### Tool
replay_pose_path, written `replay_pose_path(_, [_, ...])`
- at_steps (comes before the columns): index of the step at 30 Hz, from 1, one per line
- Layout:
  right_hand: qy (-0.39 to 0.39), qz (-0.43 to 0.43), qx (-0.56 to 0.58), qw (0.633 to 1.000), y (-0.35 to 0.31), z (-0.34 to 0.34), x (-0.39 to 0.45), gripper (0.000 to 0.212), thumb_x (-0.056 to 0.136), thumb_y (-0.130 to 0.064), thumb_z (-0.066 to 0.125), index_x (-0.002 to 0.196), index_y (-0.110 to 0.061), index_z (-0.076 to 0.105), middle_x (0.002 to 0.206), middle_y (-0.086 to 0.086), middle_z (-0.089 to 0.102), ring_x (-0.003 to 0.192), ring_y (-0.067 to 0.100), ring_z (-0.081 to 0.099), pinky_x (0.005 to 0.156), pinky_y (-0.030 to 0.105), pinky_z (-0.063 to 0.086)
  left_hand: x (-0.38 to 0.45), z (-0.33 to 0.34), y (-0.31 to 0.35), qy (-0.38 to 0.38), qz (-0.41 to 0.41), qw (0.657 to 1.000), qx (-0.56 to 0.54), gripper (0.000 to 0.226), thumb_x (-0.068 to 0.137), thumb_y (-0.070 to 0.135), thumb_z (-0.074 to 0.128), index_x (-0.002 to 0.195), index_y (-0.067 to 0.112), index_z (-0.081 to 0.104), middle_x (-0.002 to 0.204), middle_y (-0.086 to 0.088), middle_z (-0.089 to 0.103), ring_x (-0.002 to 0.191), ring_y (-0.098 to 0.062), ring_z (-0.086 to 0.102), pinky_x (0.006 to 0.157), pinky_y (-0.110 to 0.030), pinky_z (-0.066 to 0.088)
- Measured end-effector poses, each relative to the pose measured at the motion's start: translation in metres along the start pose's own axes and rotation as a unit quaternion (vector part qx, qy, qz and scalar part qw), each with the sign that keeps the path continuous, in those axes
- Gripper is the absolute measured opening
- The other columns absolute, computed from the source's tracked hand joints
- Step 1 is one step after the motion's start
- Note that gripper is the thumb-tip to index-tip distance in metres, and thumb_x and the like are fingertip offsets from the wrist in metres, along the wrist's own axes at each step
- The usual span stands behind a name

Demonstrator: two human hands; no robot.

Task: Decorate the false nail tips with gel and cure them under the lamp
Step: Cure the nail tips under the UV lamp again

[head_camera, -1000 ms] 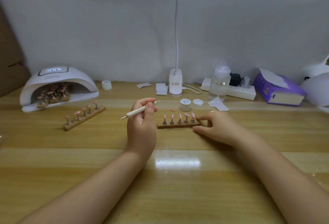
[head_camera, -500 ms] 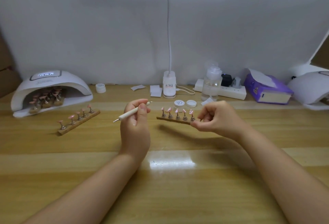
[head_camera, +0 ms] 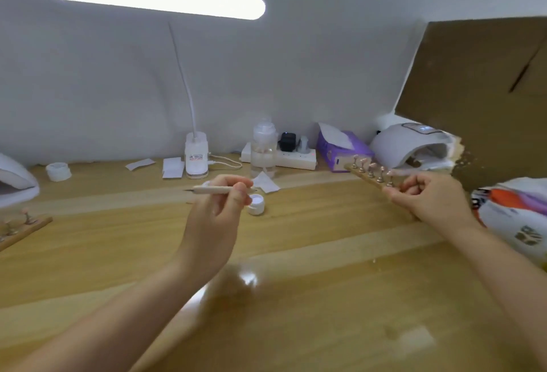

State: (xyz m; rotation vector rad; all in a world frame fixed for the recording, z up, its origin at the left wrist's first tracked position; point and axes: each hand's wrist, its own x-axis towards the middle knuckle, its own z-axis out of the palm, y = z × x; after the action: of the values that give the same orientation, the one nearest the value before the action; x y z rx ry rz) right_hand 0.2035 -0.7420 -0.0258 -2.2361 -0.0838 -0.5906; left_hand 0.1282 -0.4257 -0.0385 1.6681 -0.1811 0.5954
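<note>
My right hand grips one end of a wooden strip that carries several pink nail tips on small stands. The strip hangs in the air, pointing toward a white curing lamp at the back right. My left hand holds a white dotting pen level above the desk. An open white gel jar stands just right of that hand. A second strip with nail tips lies at the far left, below the edge of another white lamp.
Along the wall stand a desk lamp base, a clear bottle, a power strip, a purple tissue box and a small white jar. A printed bag lies at the right. Cardboard rises behind the right lamp.
My right hand has lifted the strip off the desk and carried it right toward the right-hand lamp. The view has swung right. The left hand keeps the pen.
</note>
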Motion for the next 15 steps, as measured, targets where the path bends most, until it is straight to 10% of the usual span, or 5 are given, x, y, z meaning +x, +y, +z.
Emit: replay_pose_path(15, [0.147, 0.151, -0.142, 0.967, 0.075, -0.018, 0.063, 0.031, 0.077, -0.022, 0.068, 0.049, -0.016, 0.056, 0.040, -0.002, 0.052, 0.044, 0.008, 0.050, 0.044, 0.020, 0.030, 0.029, 0.147, -0.038, -0.022, -0.094, 0.993, -0.072, 0.021, 0.098, 0.018, 0.047, 0.088, 0.015, 0.065, 0.074, 0.002, 0.062, 0.073, -0.008, 0.058, 0.064, -0.009, 0.042])
